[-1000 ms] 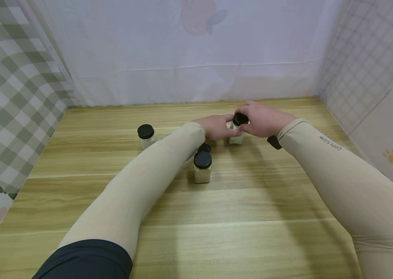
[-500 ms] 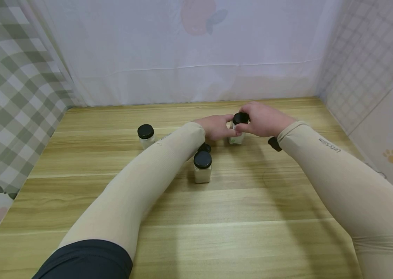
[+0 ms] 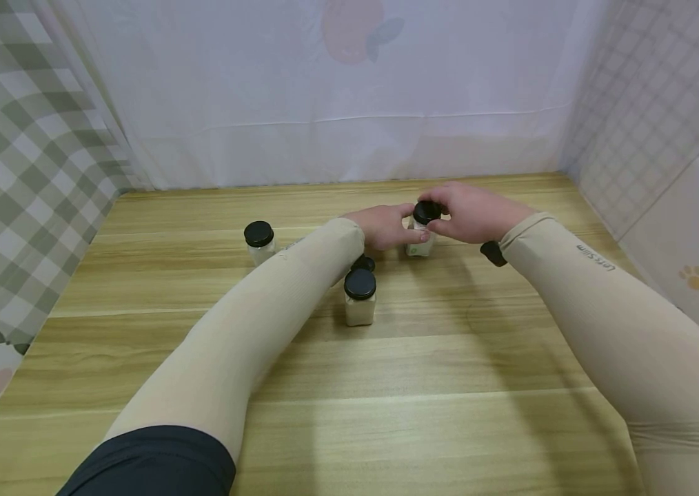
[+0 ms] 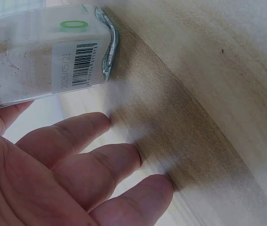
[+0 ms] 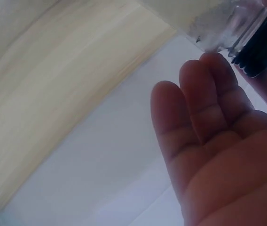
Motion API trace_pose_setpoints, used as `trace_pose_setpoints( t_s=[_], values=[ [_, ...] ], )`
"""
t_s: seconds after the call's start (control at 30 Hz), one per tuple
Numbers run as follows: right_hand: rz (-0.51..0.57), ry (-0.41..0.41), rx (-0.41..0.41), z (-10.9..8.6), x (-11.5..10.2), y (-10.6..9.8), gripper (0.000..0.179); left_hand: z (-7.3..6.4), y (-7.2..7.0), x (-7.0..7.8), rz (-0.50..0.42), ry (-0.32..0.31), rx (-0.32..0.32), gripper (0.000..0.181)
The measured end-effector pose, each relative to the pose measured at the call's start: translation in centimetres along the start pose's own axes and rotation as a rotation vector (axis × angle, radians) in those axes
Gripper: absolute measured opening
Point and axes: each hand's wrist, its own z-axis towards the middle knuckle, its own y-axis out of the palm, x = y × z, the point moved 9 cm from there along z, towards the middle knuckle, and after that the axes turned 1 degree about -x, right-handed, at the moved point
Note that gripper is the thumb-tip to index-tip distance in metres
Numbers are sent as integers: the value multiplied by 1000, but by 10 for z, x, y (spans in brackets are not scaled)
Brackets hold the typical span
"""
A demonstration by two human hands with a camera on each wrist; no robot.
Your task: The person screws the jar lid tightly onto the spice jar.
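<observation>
A square clear jar [image 3: 420, 245] with pale contents stands upright near the back of the table. My left hand [image 3: 385, 227] steadies its body between thumb and index finger, the other fingers extended beside it in the left wrist view. A printed barcode label [image 4: 79, 64] shows on the jar there. My right hand [image 3: 480, 212] pinches the jar's black lid [image 3: 427, 211] between thumb and fingers. From the right wrist, the ridged lid edge [image 5: 258, 52] shows at the jar's neck; I cannot tell how tight it sits.
Another black-lidded jar [image 3: 360, 308] stands nearer me, just right of my left forearm. A third jar [image 3: 260, 249] is to the left, partly hidden by that sleeve [image 3: 250, 317]. The wooden table [image 3: 424, 427] ends at a white curtain [image 3: 231, 89] behind.
My right hand shifts slightly to the right and its fingers change their place around the lid. The left hand and all the jars stay put.
</observation>
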Motion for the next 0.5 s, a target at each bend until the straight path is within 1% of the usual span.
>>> trace_pose_setpoints(
  t_s=[0.03, 0.1, 0.27, 0.5],
  values=[
    [-9, -6, 1, 0, 0, 0, 31, 0, 0, 0, -1, -1, -1, 85],
    [-20, -3, 3, 0, -1, 0, 29, -1, 0, 0, 0, -3, -1, 85],
    [-38, 17, -2, 0, 0, 2, 29, -3, 0, 0, -2, -9, -2, 87],
    [-42, 37, 2, -1, 2, 2, 25, -1, 1, 0, -1, -6, -1, 86]
  ],
)
